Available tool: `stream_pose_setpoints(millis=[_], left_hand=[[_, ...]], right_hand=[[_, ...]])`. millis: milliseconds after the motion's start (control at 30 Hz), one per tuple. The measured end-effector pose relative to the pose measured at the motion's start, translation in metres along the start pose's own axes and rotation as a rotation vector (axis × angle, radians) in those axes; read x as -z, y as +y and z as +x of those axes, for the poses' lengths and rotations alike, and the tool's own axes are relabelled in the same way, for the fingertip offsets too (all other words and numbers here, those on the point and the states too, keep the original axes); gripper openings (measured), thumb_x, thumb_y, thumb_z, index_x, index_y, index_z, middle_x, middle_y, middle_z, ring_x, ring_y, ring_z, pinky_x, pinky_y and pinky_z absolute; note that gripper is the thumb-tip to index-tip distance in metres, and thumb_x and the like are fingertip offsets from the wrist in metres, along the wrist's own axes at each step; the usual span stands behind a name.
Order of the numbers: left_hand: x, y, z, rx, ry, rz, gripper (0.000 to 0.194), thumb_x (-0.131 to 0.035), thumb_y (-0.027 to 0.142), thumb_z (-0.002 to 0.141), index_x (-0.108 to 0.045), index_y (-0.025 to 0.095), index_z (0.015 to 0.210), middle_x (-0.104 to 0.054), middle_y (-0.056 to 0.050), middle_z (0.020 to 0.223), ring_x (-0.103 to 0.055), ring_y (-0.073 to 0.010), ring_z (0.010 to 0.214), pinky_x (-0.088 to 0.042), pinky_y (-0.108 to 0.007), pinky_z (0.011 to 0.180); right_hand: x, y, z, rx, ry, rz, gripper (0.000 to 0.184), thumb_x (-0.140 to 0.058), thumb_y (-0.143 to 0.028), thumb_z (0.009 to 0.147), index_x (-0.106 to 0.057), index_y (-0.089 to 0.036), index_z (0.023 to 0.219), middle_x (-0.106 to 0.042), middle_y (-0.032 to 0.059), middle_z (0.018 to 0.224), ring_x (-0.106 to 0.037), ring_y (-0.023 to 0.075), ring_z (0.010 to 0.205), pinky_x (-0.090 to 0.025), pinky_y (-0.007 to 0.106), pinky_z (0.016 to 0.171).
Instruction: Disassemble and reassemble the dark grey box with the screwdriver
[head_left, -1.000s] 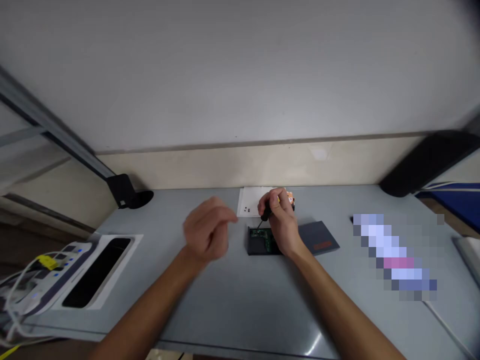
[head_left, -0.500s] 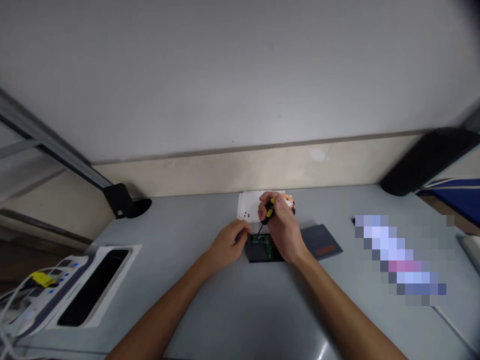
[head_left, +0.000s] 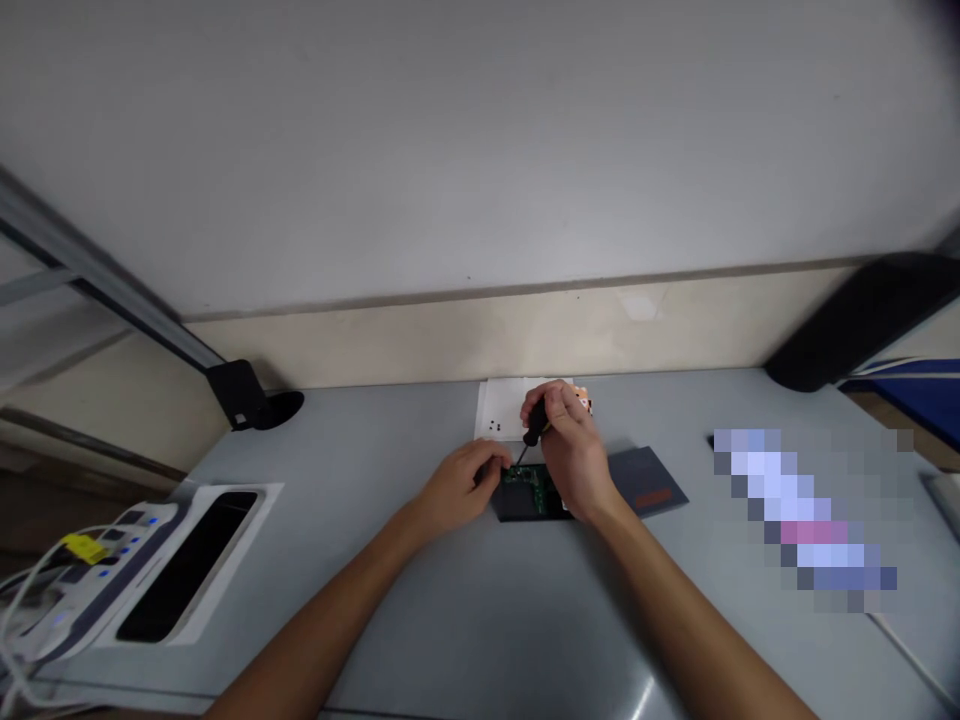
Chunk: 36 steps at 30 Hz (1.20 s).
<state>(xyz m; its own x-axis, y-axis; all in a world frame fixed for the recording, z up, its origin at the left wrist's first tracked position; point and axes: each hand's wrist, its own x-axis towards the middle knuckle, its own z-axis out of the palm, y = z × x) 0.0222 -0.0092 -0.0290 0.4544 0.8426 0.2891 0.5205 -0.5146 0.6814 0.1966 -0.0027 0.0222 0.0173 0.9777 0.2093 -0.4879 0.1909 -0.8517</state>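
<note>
A black device case (head_left: 517, 507) lies open on the desk with a green circuit board (head_left: 538, 492) inside. My left hand (head_left: 461, 485) bends round the left side of the case, fingertips at its far left corner, close to the screwdriver's tip. The screwdriver (head_left: 535, 424) has a dark handle and a thin shaft, and leans with its tip down at the board's far left part. My right hand (head_left: 574, 450) is closed round the handle and hides the right end of the case. Whether the tip sits in a screw is too small to tell.
Behind the case, a white sheet (head_left: 510, 405) carries several tiny dark screws, beside a partly hidden orange-and-white item (head_left: 583, 398). A dark grey cover panel (head_left: 646, 480) lies to the right. At left are a phone (head_left: 191, 565) and a power strip (head_left: 112, 580); a blurred-out object (head_left: 802, 520) lies far right.
The screwdriver handle has turned in my right hand, so its yellow parts hardly show. My left fingertips have shifted slightly right, closer to the tip.
</note>
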Motion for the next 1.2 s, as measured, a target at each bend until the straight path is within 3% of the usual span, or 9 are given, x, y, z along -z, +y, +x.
stream_pose_setpoints(millis=[167,300,533,800,967,1200], left_hand=[[-0.0002,0.0001,-0.0005,-0.038,0.009,-0.013,0.022,-0.045,0.012,0.095,-0.064,0.022,0.095,-0.071,-0.002,0.088,-0.066,-0.0161,0.079,-0.055,-0.028,0.078],[-0.0003,0.0006,0.0,-0.06,-0.004,0.022,0.023,-0.044,0.012,0.095,-0.064,0.021,0.095,-0.071,-0.002,0.089,-0.065,-0.0158,0.079,-0.055,-0.028,0.079],[-0.0004,-0.0022,-0.0003,-0.133,-0.021,0.094,0.024,-0.043,0.01,0.096,-0.065,0.021,0.097,-0.072,-0.003,0.091,-0.066,-0.0164,0.082,-0.055,-0.029,0.081],[-0.0021,-0.0049,-0.0006,-0.172,-0.016,0.118,0.025,-0.041,0.011,0.099,-0.064,0.021,0.098,-0.073,-0.003,0.093,-0.067,-0.0162,0.085,-0.055,-0.029,0.082],[-0.0023,-0.0054,-0.0004,-0.177,-0.015,0.111,0.025,-0.042,0.011,0.1,-0.064,0.021,0.098,-0.073,-0.003,0.093,-0.068,-0.0164,0.085,-0.056,-0.029,0.083],[-0.0021,-0.0059,-0.0014,-0.138,-0.032,0.095,0.024,-0.042,0.012,0.098,-0.064,0.021,0.097,-0.072,-0.002,0.091,-0.067,-0.0161,0.084,-0.055,-0.029,0.082]], right_hand=[[0.0079,-0.0055,0.0042,-0.035,-0.049,-0.067,0.041,-0.073,-0.064,0.085,-0.07,-0.024,0.082,-0.058,0.0018,0.077,-0.05,0.0184,0.076,-0.04,0.033,0.071],[0.0094,-0.0031,0.008,-0.063,-0.051,0.076,0.041,-0.074,-0.064,0.084,-0.071,-0.024,0.094,-0.057,0.0007,0.075,-0.051,0.0181,0.074,-0.042,0.033,0.071],[0.0034,-0.0009,0.0065,-0.081,-0.025,0.206,0.043,-0.077,-0.065,0.081,-0.066,-0.023,0.083,-0.05,-0.0016,0.068,-0.046,0.015,0.067,-0.04,0.03,0.066],[0.0034,0.0018,0.0046,-0.059,-0.024,0.13,0.046,-0.081,-0.063,0.079,-0.058,-0.024,0.076,-0.051,-0.0035,0.067,-0.045,0.0141,0.065,-0.038,0.029,0.065],[0.0051,0.0016,0.0049,-0.025,-0.025,0.031,0.046,-0.078,-0.066,0.081,-0.062,-0.024,0.076,-0.056,-0.0012,0.074,-0.048,0.0153,0.071,-0.039,0.031,0.069],[0.0007,0.0002,0.0043,-0.046,-0.061,0.008,0.049,-0.074,-0.07,0.082,-0.068,-0.025,0.1,-0.058,-0.002,0.071,-0.051,0.0166,0.07,-0.038,0.032,0.069]])
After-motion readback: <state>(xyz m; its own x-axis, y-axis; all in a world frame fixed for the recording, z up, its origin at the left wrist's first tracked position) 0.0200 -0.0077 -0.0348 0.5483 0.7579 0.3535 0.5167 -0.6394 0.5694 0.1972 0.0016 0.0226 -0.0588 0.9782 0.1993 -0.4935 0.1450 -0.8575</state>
